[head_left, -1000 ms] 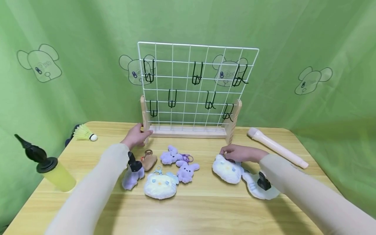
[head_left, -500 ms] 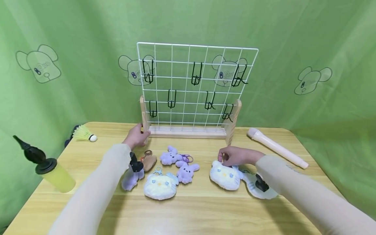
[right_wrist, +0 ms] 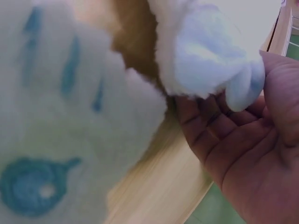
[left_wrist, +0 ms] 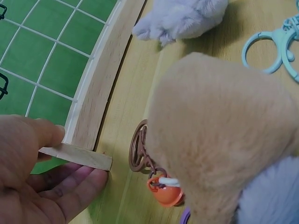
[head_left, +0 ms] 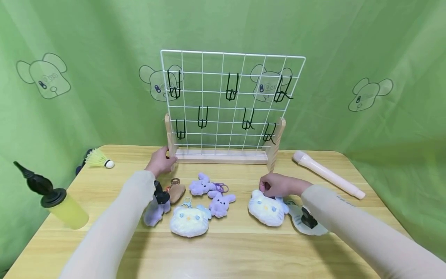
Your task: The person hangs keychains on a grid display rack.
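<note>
My left hand (head_left: 160,162) grips the wooden side piece (left_wrist: 86,156) of a display rack, thumb on one face and fingers on the other. Black hooks hang on the rack's white wire grid (head_left: 223,107). My right hand (head_left: 280,185) pinches the top edge of a white plush cat-face keychain (head_left: 266,211) with blue eyes; its ring is hidden. In the right wrist view, the curled fingers (right_wrist: 219,126) lie behind the blue bow (right_wrist: 205,56). A second white plush keychain (head_left: 310,226) lies partly under the right wrist.
Between the hands lie another white plush cat keychain (head_left: 189,223), purple plush rabbits (head_left: 220,204) and a brown plush (head_left: 176,192). A yellow pump (head_left: 67,211) and a shuttlecock (head_left: 99,159) stand left. A pink microphone-like stick (head_left: 327,174) lies right.
My right hand has shifted slightly left, and the white plush cat keychain under it has slid slightly left and nearer. The left hand stays on the rack's side piece.
</note>
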The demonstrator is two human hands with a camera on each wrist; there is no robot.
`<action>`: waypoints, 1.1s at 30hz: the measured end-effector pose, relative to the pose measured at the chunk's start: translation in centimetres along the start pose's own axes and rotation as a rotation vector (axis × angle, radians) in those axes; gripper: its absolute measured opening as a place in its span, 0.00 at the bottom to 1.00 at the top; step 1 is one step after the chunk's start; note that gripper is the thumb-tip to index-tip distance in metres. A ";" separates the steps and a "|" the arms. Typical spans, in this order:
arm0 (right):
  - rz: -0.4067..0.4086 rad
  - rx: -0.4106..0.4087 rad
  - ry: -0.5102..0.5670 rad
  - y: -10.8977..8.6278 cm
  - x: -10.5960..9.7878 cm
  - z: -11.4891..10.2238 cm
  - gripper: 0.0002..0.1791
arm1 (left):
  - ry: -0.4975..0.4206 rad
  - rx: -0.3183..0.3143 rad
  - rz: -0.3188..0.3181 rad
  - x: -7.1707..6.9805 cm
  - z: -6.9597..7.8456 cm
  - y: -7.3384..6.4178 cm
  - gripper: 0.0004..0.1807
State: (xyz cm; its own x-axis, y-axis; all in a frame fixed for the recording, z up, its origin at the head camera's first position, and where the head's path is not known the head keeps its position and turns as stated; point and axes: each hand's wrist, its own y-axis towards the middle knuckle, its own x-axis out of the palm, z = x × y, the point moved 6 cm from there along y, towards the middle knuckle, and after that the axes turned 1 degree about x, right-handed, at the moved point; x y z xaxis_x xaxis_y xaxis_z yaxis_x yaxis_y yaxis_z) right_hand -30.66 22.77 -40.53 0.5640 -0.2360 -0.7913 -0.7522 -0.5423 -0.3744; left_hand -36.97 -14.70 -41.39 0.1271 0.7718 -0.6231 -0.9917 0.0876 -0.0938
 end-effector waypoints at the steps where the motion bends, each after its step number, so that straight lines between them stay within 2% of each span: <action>1: 0.003 -0.004 0.011 0.0 -0.1 0.0 0.03 | -0.004 0.000 -0.002 0.0 0.0 0.0 0.31; 7: 0.010 -0.011 0.126 0.0 -0.2 0.6 0.01 | -0.032 -0.007 -0.008 0.1 0.1 0.0 0.32; 17: 0.067 -0.058 0.307 -0.3 -0.5 1.1 0.09 | -0.027 -0.012 -0.008 0.1 0.1 -0.2 0.32; 26: 0.111 -0.032 0.485 -0.7 -0.8 1.3 0.13 | -0.030 -0.005 -0.009 0.2 0.2 -0.2 0.33; 33: 0.184 -0.037 0.565 -1.0 -1.3 0.6 0.15 | -0.032 -0.006 0.001 0.2 0.2 -0.3 0.32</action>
State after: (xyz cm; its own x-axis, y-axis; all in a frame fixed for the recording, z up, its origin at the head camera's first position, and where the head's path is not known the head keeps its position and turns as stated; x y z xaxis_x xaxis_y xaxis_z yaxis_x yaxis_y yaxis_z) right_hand -30.85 24.17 -39.40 0.5268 -0.7162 -0.4577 -0.8483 -0.4767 -0.2305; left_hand -36.66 -14.39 -41.33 0.1258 0.7917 -0.5979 -0.9917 0.0835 -0.0981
